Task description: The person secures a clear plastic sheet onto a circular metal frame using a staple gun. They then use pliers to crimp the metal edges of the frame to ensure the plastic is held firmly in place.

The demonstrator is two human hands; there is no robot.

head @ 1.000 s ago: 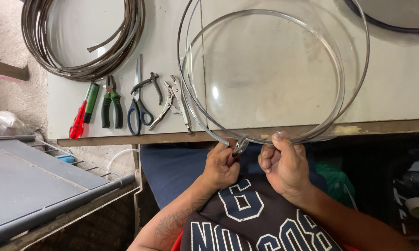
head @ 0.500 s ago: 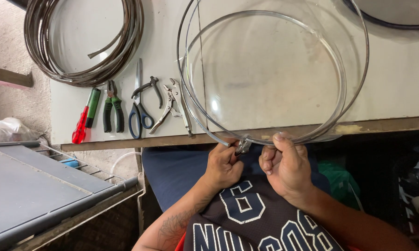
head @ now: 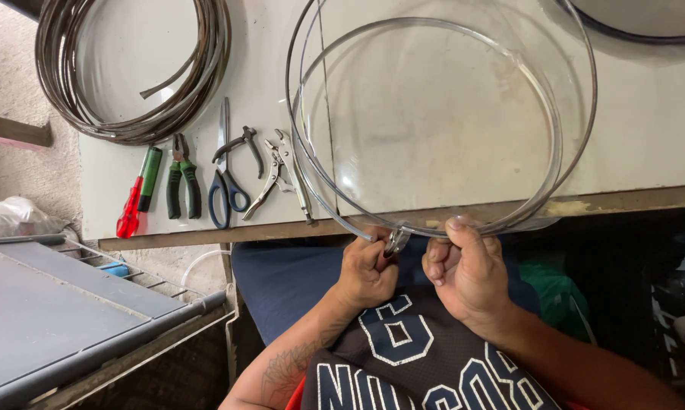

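Lower middle of the frame, nearest: left hand (head: 367, 267) curled tight round a small metal clip (head: 395, 241) at the bottom of the metal hoop (head: 557, 137), fingers fully closed on it. Just beside, to the right: right hand (head: 464, 269) closed too, thumb and fingers pinching the hoop's thin band where it passes the surface edge. Both hands touching the hoop at its lowest point, left one nearer the clip, right one on the band itself.

From there, hoop spreading up and away into the upper middle and upper right of the frame, a wide ring of several thin loops, flat face towards the camera, most of it over the pale surface (head: 646, 129). No long axis to speak of; joint at the bottom, between the two hands.

Farther left on the surface: row of tools near the front edge, among them a red and green screwdriver (head: 139, 192), green pliers (head: 183, 176), blue scissors (head: 223, 163), locking pliers (head: 270, 176). Upper left: coil of dark metal strip (head: 134, 68). Lower left, off the surface: grey metal rack (head: 69, 311).
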